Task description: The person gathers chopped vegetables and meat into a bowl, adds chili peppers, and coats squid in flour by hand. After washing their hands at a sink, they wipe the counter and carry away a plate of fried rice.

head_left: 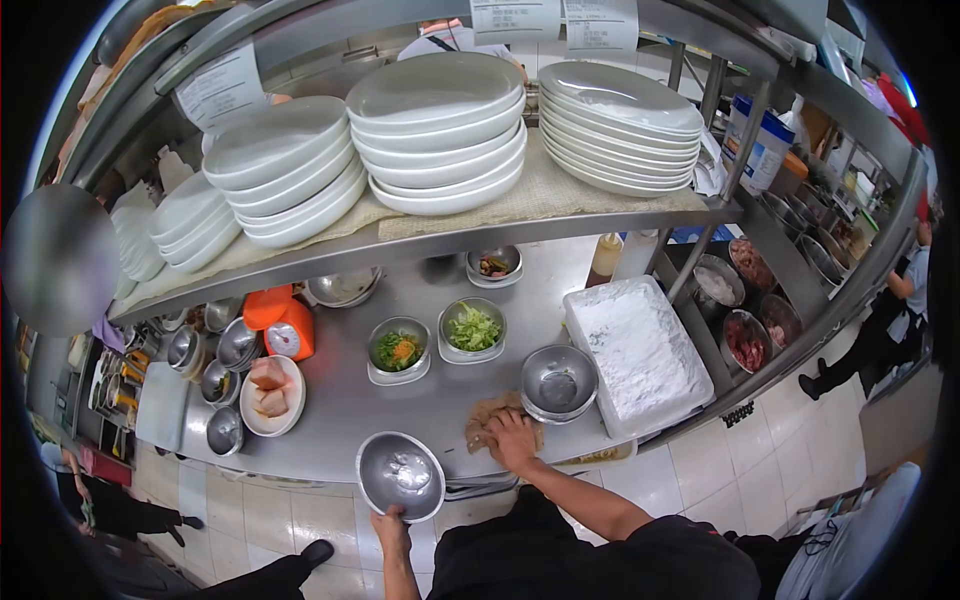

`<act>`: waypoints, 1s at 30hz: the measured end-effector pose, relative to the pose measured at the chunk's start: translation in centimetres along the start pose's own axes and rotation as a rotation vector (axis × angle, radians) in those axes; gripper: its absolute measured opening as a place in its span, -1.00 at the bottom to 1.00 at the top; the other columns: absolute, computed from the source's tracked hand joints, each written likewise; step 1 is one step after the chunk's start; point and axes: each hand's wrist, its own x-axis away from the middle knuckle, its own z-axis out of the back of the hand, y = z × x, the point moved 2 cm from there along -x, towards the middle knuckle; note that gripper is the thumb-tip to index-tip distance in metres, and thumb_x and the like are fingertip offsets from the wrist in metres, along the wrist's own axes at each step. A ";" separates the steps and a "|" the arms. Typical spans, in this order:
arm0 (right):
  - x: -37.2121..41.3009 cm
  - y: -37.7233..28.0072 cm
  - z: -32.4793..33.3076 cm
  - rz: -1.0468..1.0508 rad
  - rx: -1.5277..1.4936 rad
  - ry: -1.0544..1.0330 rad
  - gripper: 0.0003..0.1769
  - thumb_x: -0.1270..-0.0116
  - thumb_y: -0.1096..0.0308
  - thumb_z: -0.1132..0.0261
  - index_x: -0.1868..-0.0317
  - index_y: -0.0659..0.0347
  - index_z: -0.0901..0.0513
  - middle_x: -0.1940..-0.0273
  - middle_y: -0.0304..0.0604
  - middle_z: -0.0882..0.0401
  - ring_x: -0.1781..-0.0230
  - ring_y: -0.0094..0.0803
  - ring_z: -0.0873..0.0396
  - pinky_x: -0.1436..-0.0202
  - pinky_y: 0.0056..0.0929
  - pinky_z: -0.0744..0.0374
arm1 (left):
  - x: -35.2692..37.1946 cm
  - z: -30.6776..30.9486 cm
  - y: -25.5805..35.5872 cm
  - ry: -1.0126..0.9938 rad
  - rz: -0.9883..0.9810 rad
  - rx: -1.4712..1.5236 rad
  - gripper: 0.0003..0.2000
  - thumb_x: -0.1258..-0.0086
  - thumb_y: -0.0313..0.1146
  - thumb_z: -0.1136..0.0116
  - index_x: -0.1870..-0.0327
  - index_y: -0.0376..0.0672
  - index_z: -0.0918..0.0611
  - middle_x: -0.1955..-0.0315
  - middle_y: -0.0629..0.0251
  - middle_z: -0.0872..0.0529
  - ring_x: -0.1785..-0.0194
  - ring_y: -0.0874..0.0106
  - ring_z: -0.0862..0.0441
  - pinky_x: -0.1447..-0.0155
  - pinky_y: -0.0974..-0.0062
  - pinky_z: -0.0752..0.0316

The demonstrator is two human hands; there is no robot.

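Observation:
My left hand [390, 523] grips the near rim of a steel bowl [400, 474] held at the front edge of the steel counter [350, 420]. Pressed flat on a brown cloth [486, 414] on the counter is my right hand [512, 440], just in front of an empty steel bowl [558, 381]. Behind these stand a bowl of chopped greens with carrot [399, 350] and a bowl of shredded lettuce [472, 329].
A white tub of flour [635, 350] sits at the right, a plate of raw meat [271, 394] and an orange scale [283, 325] at the left. Stacked white plates [440, 130] fill the shelf above. Other people stand at both sides.

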 end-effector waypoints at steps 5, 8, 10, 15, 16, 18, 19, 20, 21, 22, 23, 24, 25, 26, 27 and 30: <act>0.4 -0.2 -0.5 -0.035 0.028 0.056 -0.67 -0.03 0.18 -0.26 0.19 0.10 -0.50 0.12 -0.21 -0.43 0.03 -0.24 -0.34 0.08 -0.23 -0.26 | 0.7 2.1 0.0 -0.060 0.089 -0.175 -0.55 0.10 -0.65 0.05 0.05 -0.31 -0.42 0.33 0.23 -0.53 0.41 0.41 -0.51 0.42 0.54 -0.41; 0.8 -0.8 0.1 -0.021 0.011 0.082 -0.70 -0.04 0.23 -0.24 0.17 0.07 -0.50 0.07 -0.22 -0.43 -0.03 -0.26 -0.32 0.05 -0.24 -0.26 | 0.9 2.0 0.3 -0.088 0.013 -0.020 -0.58 0.13 -0.63 0.02 0.10 -0.33 -0.46 0.31 0.22 -0.56 0.42 0.44 -0.52 0.45 0.62 -0.37; 1.1 -1.5 0.7 -0.018 -0.016 0.105 -0.73 -0.06 0.27 -0.22 0.18 0.04 -0.50 0.03 -0.24 -0.43 -0.09 -0.28 -0.30 0.03 -0.25 -0.26 | 0.9 2.3 0.2 -0.135 0.130 -0.008 -0.55 0.11 -0.64 0.02 0.05 -0.37 -0.41 0.30 0.16 -0.55 0.38 0.35 -0.55 0.43 0.46 -0.48; 3.1 -2.0 3.3 0.019 -0.141 0.040 -0.79 -0.03 0.39 -0.25 0.26 0.18 -0.60 -0.09 -0.09 -0.42 -0.10 -0.13 -0.34 -0.05 -0.16 -0.32 | -0.5 4.7 -1.9 -0.153 0.239 -0.070 -0.56 0.07 -0.63 0.01 0.04 -0.44 -0.38 0.30 0.10 -0.54 0.35 0.29 -0.57 0.35 0.36 -0.56; 2.9 -2.0 4.6 -0.012 -0.165 0.050 -0.80 -0.03 0.43 -0.24 0.27 0.20 -0.61 -0.01 -0.05 -0.48 -0.01 -0.08 -0.40 -0.01 -0.17 -0.36 | 0.2 4.6 -1.5 -0.169 0.287 -0.084 -0.58 0.08 -0.63 0.01 0.07 -0.44 -0.40 0.32 0.12 -0.54 0.35 0.32 -0.57 0.35 0.39 -0.54; 1.7 -2.3 6.2 -0.096 -0.318 0.056 -0.83 -0.07 0.47 -0.22 0.28 0.23 -0.62 0.18 -0.01 -0.56 0.20 -0.07 -0.50 0.10 -0.24 -0.44 | 0.0 3.8 -0.7 -0.155 0.298 -0.043 -0.64 0.07 -0.62 0.00 0.14 -0.44 -0.44 0.38 0.17 -0.54 0.38 0.37 -0.55 0.37 0.44 -0.50; 1.2 -2.1 6.5 -0.179 -0.435 0.033 -0.85 -0.11 0.46 -0.21 0.27 0.24 -0.61 0.30 0.00 -0.59 0.31 -0.11 -0.54 0.17 -0.31 -0.47 | -0.3 3.9 -1.0 -0.129 0.276 -0.004 -0.67 0.05 -0.61 -0.01 0.17 -0.43 -0.46 0.41 0.20 -0.55 0.40 0.39 -0.54 0.40 0.47 -0.47; 0.8 -1.9 6.7 -0.184 -0.453 0.036 -0.88 -0.15 0.44 -0.19 0.30 0.27 -0.60 0.36 -0.04 -0.58 0.37 -0.20 -0.54 0.23 -0.36 -0.48 | -0.9 4.2 -2.1 -0.120 0.292 -0.023 -0.68 0.04 -0.59 -0.01 0.17 -0.42 -0.47 0.43 0.21 -0.55 0.43 0.42 -0.53 0.44 0.48 -0.45; 0.7 -2.0 6.7 -0.195 -0.471 0.027 -0.88 -0.20 0.42 -0.18 0.32 0.29 -0.59 0.43 -0.08 -0.58 0.42 -0.30 -0.54 0.29 -0.42 -0.48 | -0.8 4.8 -2.1 -0.105 0.319 -0.041 -0.70 0.02 -0.58 -0.01 0.18 -0.41 -0.48 0.45 0.23 -0.55 0.46 0.45 -0.52 0.47 0.49 -0.43; 0.5 -1.9 6.2 -0.225 -0.520 0.007 -0.87 -0.22 0.39 -0.19 0.37 0.30 -0.57 0.45 -0.12 -0.55 0.44 -0.38 -0.52 0.31 -0.46 -0.47 | -0.5 5.1 -2.2 -0.066 0.300 -0.046 -0.70 0.01 -0.57 -0.01 0.17 -0.41 -0.47 0.45 0.23 -0.55 0.49 0.46 -0.51 0.49 0.50 -0.42; 0.5 -1.6 5.6 -0.265 -0.565 -0.012 -0.82 -0.24 0.35 -0.19 0.43 0.31 -0.55 0.48 -0.16 -0.53 0.46 -0.46 -0.49 0.33 -0.51 -0.46 | -0.2 4.8 -1.7 -0.032 0.283 -0.057 -0.70 -0.01 -0.55 0.00 0.16 -0.40 -0.47 0.46 0.23 -0.55 0.51 0.47 -0.50 0.51 0.51 -0.40; 0.6 -0.8 4.4 -0.199 -0.592 -0.114 -0.82 -0.24 0.35 -0.19 0.43 0.31 -0.55 0.48 -0.16 -0.53 0.46 -0.46 -0.49 0.33 -0.51 -0.46 | 0.5 4.7 -0.6 0.018 0.283 -0.044 -0.68 -0.01 -0.58 0.00 0.14 -0.40 -0.45 0.46 0.22 -0.54 0.48 0.44 -0.52 0.49 0.50 -0.45; 0.9 0.5 3.0 -0.291 -0.661 -0.238 -0.86 -0.21 0.37 -0.21 0.39 0.29 -0.53 0.44 -0.19 -0.52 0.41 -0.48 -0.49 0.30 -0.53 -0.46 | 1.2 4.3 0.7 0.049 0.282 -0.037 -0.67 -0.01 -0.61 0.01 0.12 -0.41 -0.43 0.46 0.21 -0.53 0.45 0.42 -0.54 0.47 0.49 -0.49; 0.6 1.0 1.8 -0.399 -0.710 -0.360 -0.88 -0.19 0.39 -0.22 0.35 0.27 -0.50 0.40 -0.21 -0.51 0.37 -0.50 -0.49 0.27 -0.55 -0.47 | 2.1 4.1 1.6 0.131 0.284 0.000 -0.67 -0.01 -0.61 0.01 0.12 -0.41 -0.43 0.46 0.21 -0.53 0.45 0.42 -0.54 0.47 0.49 -0.49; 0.1 -0.3 0.9 -0.354 -0.723 -0.431 -0.88 -0.19 0.39 -0.22 0.35 0.27 -0.50 0.40 -0.21 -0.51 0.37 -0.50 -0.49 0.27 -0.55 -0.47 | 2.9 4.1 2.5 0.184 0.272 0.080 -0.65 0.00 -0.61 0.00 0.10 -0.40 -0.42 0.46 0.22 -0.52 0.45 0.43 -0.53 0.48 0.50 -0.48; -0.6 -6.6 -0.2 -0.140 -0.964 -0.551 -0.63 -0.13 0.48 -0.24 0.05 0.21 -0.36 0.04 -0.18 -0.40 0.12 -0.48 -0.42 0.16 -0.56 -0.46 | 2.9 5.9 3.6 0.286 0.213 0.195 -0.62 0.01 -0.61 -0.02 0.07 -0.38 -0.40 0.47 0.23 -0.52 0.47 0.45 -0.52 0.50 0.53 -0.47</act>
